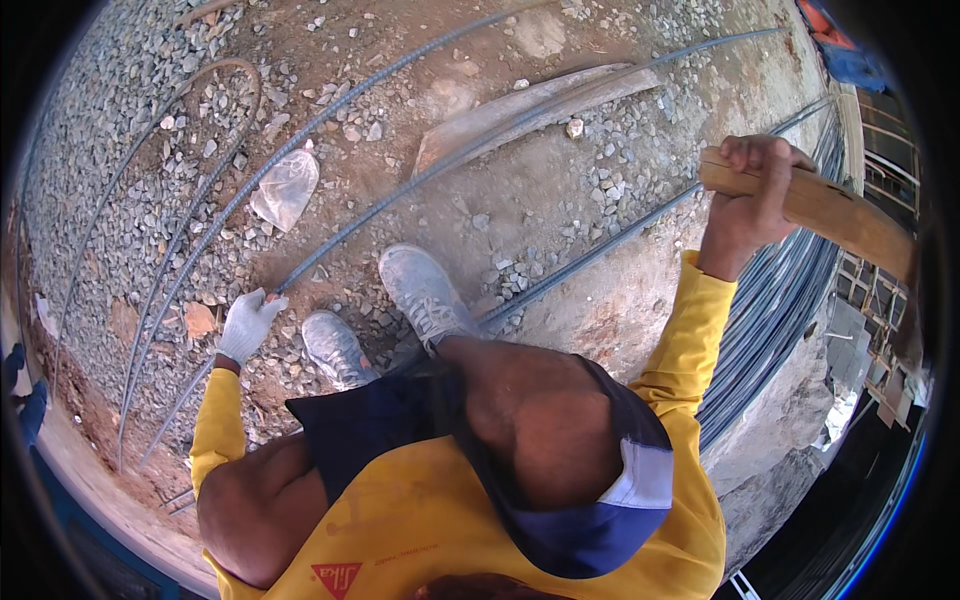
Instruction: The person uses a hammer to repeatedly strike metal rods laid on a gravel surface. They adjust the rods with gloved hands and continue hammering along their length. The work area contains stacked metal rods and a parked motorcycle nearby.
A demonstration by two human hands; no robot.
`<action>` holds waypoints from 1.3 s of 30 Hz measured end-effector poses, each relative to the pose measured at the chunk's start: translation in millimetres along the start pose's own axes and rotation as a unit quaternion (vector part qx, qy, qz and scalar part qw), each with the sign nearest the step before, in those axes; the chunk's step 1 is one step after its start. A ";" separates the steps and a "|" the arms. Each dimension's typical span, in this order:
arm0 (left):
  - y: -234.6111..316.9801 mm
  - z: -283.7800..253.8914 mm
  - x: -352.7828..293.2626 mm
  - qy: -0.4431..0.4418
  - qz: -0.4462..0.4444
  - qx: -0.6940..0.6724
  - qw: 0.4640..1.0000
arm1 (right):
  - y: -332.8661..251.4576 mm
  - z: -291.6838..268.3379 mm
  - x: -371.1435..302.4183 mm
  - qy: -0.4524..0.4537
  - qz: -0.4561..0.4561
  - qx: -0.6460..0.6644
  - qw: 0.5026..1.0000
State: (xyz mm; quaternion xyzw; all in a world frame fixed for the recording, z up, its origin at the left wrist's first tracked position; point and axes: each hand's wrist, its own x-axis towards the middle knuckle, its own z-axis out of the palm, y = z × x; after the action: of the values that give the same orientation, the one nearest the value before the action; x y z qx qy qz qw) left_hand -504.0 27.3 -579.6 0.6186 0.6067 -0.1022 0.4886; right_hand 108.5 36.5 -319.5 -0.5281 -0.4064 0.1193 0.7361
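My left hand (250, 325), in a whitish glove with bare fingertips, is closed around a long steel rebar (430, 172). That bar runs from the far right down past my shoes and on to the lower left. Out to the right, my bare right hand (755, 195) grips a thick wooden bar (850, 222) near its end, fingers wrapped round it. The wood reaches toward the right rim, where a dark part hangs down that I cannot make out. A second rebar (600, 246) passes behind my legs.
Gravel (130, 150) covers the left side. A bundle of rebars (780, 310) lies to my right beside a concrete edge. A weathered plank (530, 115), a crumpled plastic bag (288, 188) and a bent rebar loop (250, 80) lie on the dirt ahead. My shoes (425, 290) stand between bars.
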 end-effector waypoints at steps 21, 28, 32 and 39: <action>-22.6 -23.1 10.1 -0.088 -0.072 0.070 0.991 | 40.0 -78.2 -49.2 -0.003 0.220 -0.065 0.973; -13.0 -35.4 10.5 -0.148 -0.072 0.029 0.986 | 163.4 -59.5 -152.4 -0.074 0.615 -0.169 0.766; -15.5 -40.4 -3.6 -0.014 -0.006 0.096 0.995 | 156.0 -122.9 -165.1 -0.020 0.581 -0.072 0.810; -29.8 -4.7 -34.2 0.218 0.092 0.160 0.958 | 91.0 -140.1 -193.6 -0.015 0.576 -0.104 0.811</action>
State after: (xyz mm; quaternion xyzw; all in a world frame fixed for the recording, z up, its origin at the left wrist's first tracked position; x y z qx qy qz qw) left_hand -539.8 2.1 -567.0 0.7492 0.6147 -0.0149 0.2462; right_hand 108.8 -138.3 -506.2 -0.7371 -0.0487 0.4862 0.4668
